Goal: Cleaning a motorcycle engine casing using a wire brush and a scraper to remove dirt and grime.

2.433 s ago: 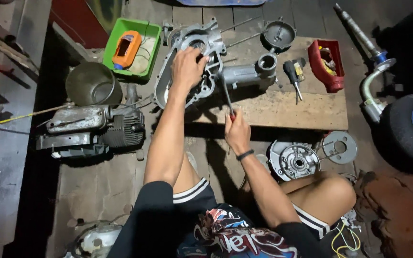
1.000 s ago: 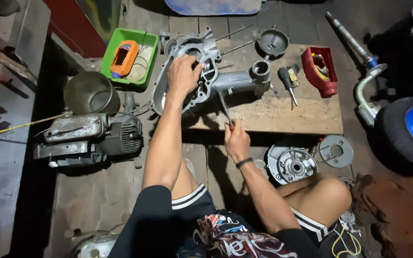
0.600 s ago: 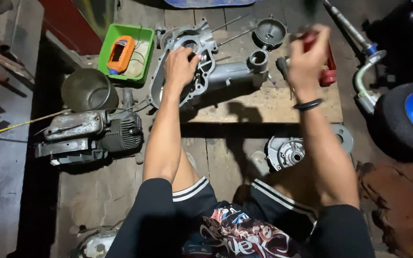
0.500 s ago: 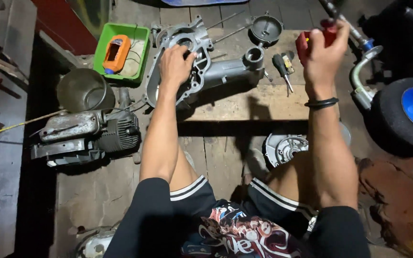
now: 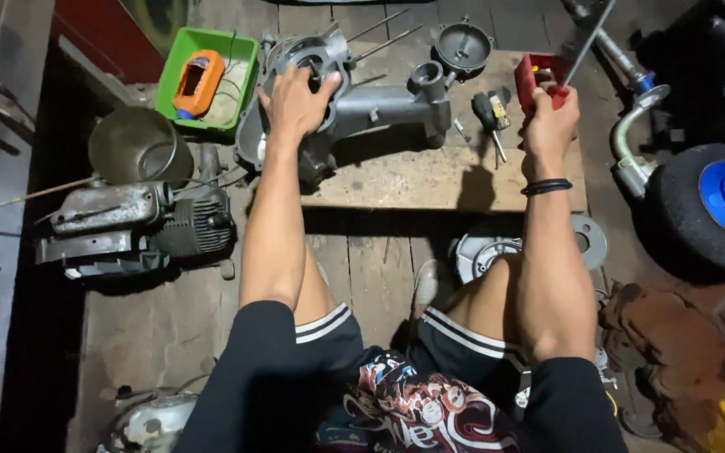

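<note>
Engine case [image 5: 379, 105]: cast metal, likely heavy, rigid; left hand [image 5: 297, 102] spread flat on rim; right hand [image 5: 550, 126] gripping a thin rod [image 5: 589, 38].

A wooden board [image 5: 430, 180] on the plank floor [image 5: 362, 268] carries a grey engine casing [image 5: 362, 105] and screwdrivers [image 5: 490, 117]

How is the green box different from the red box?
The green box is bigger than the red box. The green box sits by the left hand and holds an orange gadget; the red box sits by the right hand, which holds a long tool over it. Both are open plastic boxes.
</note>
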